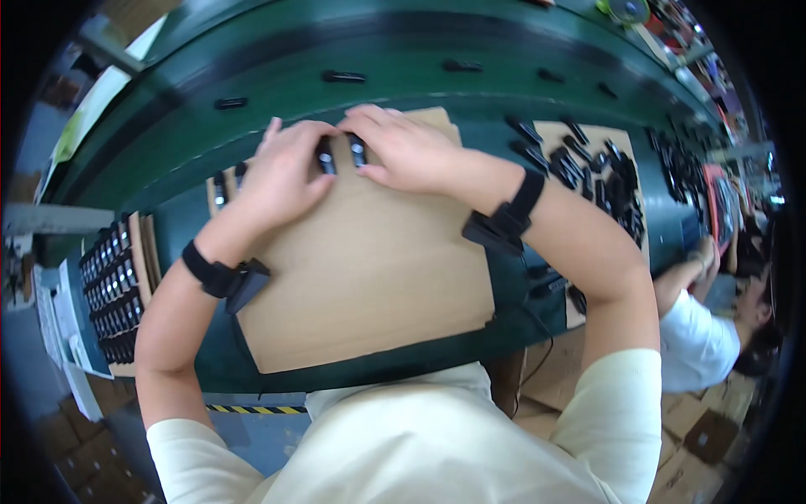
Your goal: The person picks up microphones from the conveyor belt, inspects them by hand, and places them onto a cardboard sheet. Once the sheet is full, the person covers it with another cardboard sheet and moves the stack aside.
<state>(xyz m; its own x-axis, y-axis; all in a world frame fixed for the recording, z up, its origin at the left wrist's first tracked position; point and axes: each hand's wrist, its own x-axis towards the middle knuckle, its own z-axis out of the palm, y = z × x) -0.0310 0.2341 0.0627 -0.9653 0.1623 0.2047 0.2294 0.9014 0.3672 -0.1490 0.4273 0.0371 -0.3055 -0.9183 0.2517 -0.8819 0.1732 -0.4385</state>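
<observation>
A stack of brown cardboard sheets (369, 269) lies on the green table in front of me. At its far edge my left hand (288, 172) is closed on a small black elongated device (327, 160) with a pale spot, its thumb alongside. My right hand (403, 149) grips a similar black device (358, 152) just to the right, fingers at its far end and thumb near its lower end. Both pieces point toward me and lie close to the cardboard. Left of my left hand, more black devices (220, 191) stand in line along the sheet's far left corner.
Several dark devices (344, 76) lie spaced along the green strip beyond. To the right, a cardboard sheet (575, 134) carries a loose pile of black devices. Filled rows of devices (113, 286) stand at the left. A co-worker (701, 336) works at the right.
</observation>
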